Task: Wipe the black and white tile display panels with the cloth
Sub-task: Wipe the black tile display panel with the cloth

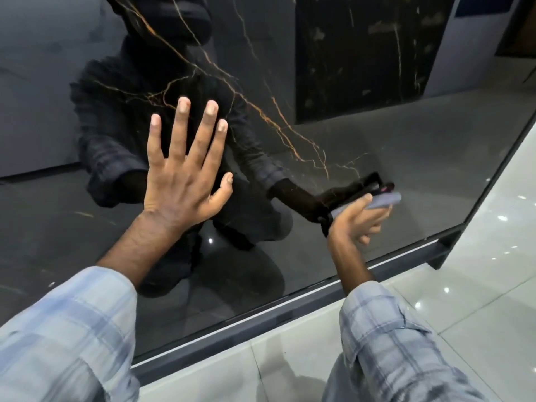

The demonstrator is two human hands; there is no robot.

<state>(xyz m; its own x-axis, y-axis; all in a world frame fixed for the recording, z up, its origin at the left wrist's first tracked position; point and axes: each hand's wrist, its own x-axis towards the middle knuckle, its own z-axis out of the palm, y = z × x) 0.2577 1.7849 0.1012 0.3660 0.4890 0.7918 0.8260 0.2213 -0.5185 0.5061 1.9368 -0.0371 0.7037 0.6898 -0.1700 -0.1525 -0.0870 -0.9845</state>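
A glossy black tile panel (362, 146) with orange and gold veins fills most of the view and mirrors a crouching person. My left hand (182, 175) lies flat on it, fingers spread and straight. To the right and lower down, my right hand (358, 220) grips a grey folded cloth (380, 202) and holds it against the panel near its lower right corner. The cloth is partly hidden behind my fingers.
A dark metal frame (290, 311) runs along the panel's bottom edge and up its right side. Beyond it lies a shiny white tiled floor (478, 271) with light spots. My knee in pale trousers (377, 378) is at the bottom.
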